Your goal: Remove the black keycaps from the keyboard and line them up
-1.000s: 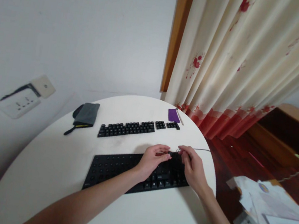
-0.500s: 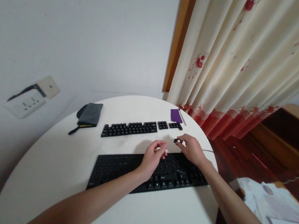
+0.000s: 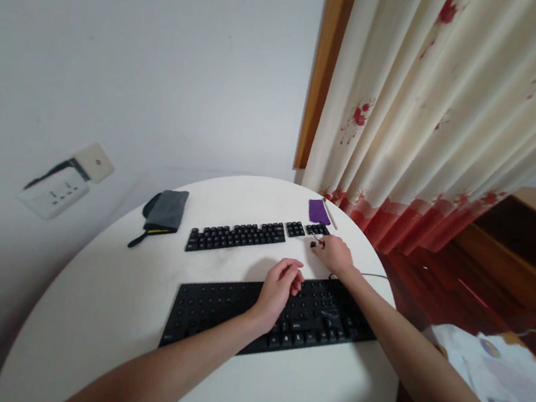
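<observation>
A black keyboard (image 3: 227, 306) lies on the round white table (image 3: 102, 297), many of its keys bare of caps. Behind it, loose black keycaps (image 3: 237, 235) are laid out in a row, with two smaller groups (image 3: 295, 228) to their right. My right hand (image 3: 334, 255) reaches to the right end of that row, its fingertips pinched on a small black keycap (image 3: 314, 243) just above the table. My left hand (image 3: 280, 289) hovers over the keyboard's middle with curled fingers; whether it holds anything is hidden.
A grey pouch (image 3: 166, 209) lies at the table's back left. A purple card (image 3: 318, 210) and a thin stick (image 3: 331, 214) lie at the back right. A cable (image 3: 372, 275) runs off the right edge. Curtain (image 3: 436, 119) and papers (image 3: 499, 370) are to the right; a wall socket (image 3: 55, 189) is on the left.
My right hand lifted a keycap off the keyboard's right part and carried it back to the row of loose caps. My left hand let go and drew back slightly over the keyboard.
</observation>
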Available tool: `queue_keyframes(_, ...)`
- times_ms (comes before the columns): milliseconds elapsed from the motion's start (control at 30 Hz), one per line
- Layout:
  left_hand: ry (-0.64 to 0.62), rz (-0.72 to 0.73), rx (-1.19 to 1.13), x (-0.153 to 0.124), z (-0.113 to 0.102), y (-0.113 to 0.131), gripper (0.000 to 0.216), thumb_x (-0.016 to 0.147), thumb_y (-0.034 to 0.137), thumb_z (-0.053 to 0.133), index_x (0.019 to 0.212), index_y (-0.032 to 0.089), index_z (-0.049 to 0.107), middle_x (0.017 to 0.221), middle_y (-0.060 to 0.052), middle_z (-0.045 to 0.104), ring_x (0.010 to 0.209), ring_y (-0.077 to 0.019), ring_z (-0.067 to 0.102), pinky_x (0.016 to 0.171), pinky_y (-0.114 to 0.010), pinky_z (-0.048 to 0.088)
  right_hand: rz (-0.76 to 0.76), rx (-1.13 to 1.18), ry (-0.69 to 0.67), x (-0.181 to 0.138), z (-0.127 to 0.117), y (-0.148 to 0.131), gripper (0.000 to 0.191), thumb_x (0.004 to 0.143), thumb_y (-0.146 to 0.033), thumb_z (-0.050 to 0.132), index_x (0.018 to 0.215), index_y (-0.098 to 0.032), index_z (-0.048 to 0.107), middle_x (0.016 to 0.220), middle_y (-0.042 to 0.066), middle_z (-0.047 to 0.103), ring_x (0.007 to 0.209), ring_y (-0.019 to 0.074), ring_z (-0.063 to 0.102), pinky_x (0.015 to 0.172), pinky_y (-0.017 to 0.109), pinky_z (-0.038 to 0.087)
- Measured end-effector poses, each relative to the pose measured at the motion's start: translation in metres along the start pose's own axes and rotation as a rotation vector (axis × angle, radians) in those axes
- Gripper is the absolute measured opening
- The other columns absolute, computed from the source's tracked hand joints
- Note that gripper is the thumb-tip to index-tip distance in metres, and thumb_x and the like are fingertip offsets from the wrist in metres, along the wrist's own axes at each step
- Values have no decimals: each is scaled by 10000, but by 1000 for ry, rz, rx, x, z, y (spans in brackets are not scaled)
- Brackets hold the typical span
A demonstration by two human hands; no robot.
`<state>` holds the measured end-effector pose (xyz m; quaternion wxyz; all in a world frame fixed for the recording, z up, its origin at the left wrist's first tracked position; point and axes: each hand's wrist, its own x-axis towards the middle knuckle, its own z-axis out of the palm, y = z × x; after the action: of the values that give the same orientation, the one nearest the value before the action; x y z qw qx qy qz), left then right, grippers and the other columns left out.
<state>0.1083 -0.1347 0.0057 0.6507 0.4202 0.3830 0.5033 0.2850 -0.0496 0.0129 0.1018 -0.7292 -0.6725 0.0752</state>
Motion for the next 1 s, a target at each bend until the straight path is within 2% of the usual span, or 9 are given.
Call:
queue_keyframes(200, -2, -14, -7, 0, 1, 1, 243, 838, 368, 578, 936, 147, 609, 678, 3, 573, 559, -86, 484, 482, -204, 328, 80, 3, 15, 5, 7, -4, 249, 843, -367, 611, 942, -174, 732, 957, 137, 723, 884, 257, 677, 706, 282, 444)
queue_keyframes(1000, -13, -58, -31, -1, 1, 4, 276, 813, 404, 598, 940, 159, 601, 651, 13, 550, 524, -75, 421, 456, -192, 240, 134, 34, 42, 22, 7, -11, 243, 854, -289, 613, 1046, -187, 723, 1022, 141, 718, 942, 281, 681, 740, 299, 458)
